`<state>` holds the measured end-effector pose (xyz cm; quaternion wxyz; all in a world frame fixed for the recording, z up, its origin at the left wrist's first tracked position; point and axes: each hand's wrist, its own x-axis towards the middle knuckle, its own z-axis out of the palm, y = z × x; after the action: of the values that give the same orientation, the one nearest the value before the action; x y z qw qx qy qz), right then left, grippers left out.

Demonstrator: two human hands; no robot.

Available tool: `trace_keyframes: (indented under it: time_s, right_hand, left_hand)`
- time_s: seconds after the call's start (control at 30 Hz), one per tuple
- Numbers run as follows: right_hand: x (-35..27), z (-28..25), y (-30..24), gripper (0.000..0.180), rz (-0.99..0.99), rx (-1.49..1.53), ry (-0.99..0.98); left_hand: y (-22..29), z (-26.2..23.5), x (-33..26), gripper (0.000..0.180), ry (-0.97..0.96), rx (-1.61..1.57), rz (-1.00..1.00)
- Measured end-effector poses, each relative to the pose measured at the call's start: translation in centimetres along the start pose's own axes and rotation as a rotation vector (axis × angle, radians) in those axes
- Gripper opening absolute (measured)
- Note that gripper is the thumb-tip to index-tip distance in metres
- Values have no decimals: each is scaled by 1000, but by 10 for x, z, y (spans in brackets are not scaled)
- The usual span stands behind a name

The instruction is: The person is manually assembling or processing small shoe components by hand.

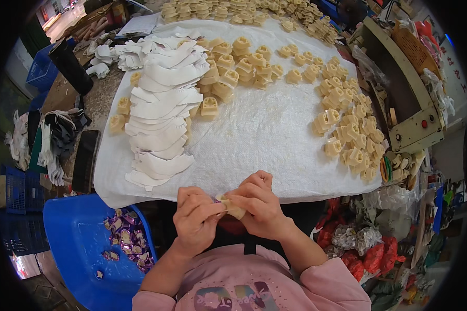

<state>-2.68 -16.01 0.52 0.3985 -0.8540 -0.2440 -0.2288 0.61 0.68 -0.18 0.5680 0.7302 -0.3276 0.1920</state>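
In front of my body, at the near edge of the cloth-covered table (pixel 254 140), both hands meet around one small cream moulded piece (pixel 235 209). My left hand (pixel 194 220) is closed with its fingertips against the piece's left side, where a bit of purple shows. Opposite it, my right hand (pixel 260 210) pinches the right side between thumb and fingers. The fingers hide much of the piece. Beyond my left hand, curved white cut sheets (pixel 158 132) overlap in a long row. Several similar cream pieces (pixel 224 85) are heaped behind and beside that row.
More cream pieces (pixel 350 132) lie along the table's right side. A blue tub (pixel 83 243) at lower left holds purple-and-cream pieces (pixel 129 238). A dark phone (pixel 86 160) and a black cylinder (pixel 70 66) are at left; a beige machine frame (pixel 417 124) stands at right above bagged scraps (pixel 371 254).
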Motion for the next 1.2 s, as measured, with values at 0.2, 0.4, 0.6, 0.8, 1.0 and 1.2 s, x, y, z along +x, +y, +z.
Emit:
trace_keyframes:
  time_s: [0.2, 0.4, 0.6, 0.8, 1.0, 1.2]
  right_hand:
    - [18, -9, -24, 41, 117, 14, 47]
    - [-26, 13, -15, 28, 564, 596, 144]
    - [-25, 18, -29, 27, 699, 1064, 443]
    - [-34, 10, -30, 23, 761, 1077, 388]
    - [-23, 9, -37, 23, 807, 958, 317]
    - [-15, -3, -21, 25, 671, 461, 57]
  left_hand:
    - [-20, -16, -4, 27, 80, 74, -4]
    - [-3, -13, 2, 32, 168, -169, 7]
    - [3, -3, -11, 27, 10, -364, -28]
    - [7, 1, -3, 19, -142, 31, 166]
    - [15, 9, 0, 14, -164, 278, 211]
    - [6, 2, -1, 17, -190, 250, 108]
